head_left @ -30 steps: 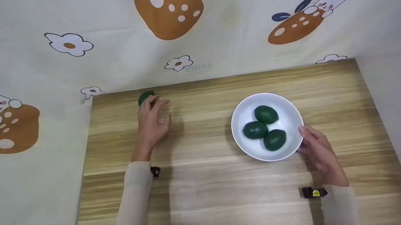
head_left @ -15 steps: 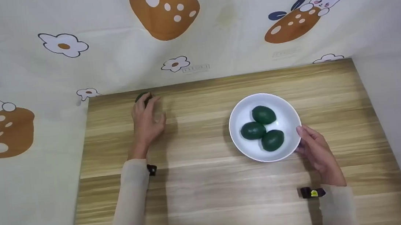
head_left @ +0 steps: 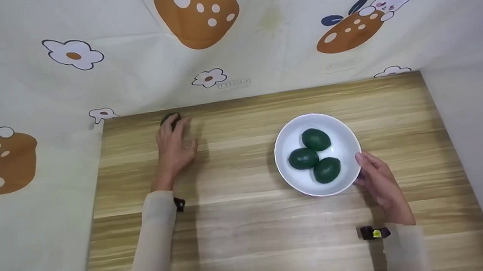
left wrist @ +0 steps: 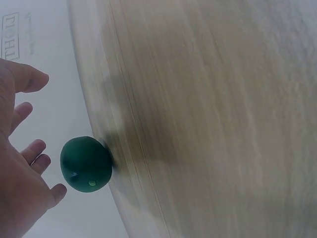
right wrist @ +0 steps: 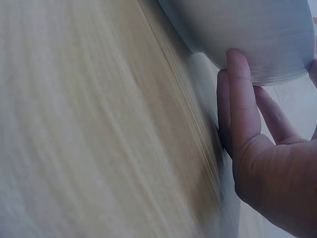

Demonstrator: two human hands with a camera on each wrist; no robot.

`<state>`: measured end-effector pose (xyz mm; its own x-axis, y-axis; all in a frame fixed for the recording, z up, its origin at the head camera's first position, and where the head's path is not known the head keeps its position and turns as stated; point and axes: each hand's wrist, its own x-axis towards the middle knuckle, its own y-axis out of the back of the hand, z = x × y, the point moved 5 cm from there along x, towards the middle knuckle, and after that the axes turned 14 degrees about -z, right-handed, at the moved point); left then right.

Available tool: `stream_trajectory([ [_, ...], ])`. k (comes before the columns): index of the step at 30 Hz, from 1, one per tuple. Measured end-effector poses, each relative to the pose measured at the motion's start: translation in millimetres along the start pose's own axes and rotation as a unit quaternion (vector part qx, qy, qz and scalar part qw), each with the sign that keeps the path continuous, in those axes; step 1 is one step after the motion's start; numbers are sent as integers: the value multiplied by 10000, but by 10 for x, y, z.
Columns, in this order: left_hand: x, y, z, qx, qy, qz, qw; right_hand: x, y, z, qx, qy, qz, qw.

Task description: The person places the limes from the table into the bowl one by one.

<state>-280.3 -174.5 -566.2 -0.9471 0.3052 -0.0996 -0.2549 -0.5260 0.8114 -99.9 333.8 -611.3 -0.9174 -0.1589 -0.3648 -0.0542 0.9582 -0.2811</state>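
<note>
Your left hand (head_left: pixel 175 147) reaches, fingers spread and holding nothing, over the loose green egg (left wrist: pixel 86 164) at the table's far edge, while your right hand (head_left: pixel 381 182) steadies the white bowl (head_left: pixel 347 143) with straight fingers against its side.

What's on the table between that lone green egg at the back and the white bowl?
Only bare wooden table lies between the loose dark green egg, under the left hand, and the white bowl; the head view shows it.
</note>
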Motion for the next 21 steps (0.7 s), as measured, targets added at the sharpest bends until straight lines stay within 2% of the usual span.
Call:
stream_trajectory([
  [11,49,3,-69,-93,224,-214,9995,-22,-5,-30,88,32,76,9999],
  [21,122,56,-181,-213,502,-111,9985,-29,-16,-41,76,-15,138,9999],
])
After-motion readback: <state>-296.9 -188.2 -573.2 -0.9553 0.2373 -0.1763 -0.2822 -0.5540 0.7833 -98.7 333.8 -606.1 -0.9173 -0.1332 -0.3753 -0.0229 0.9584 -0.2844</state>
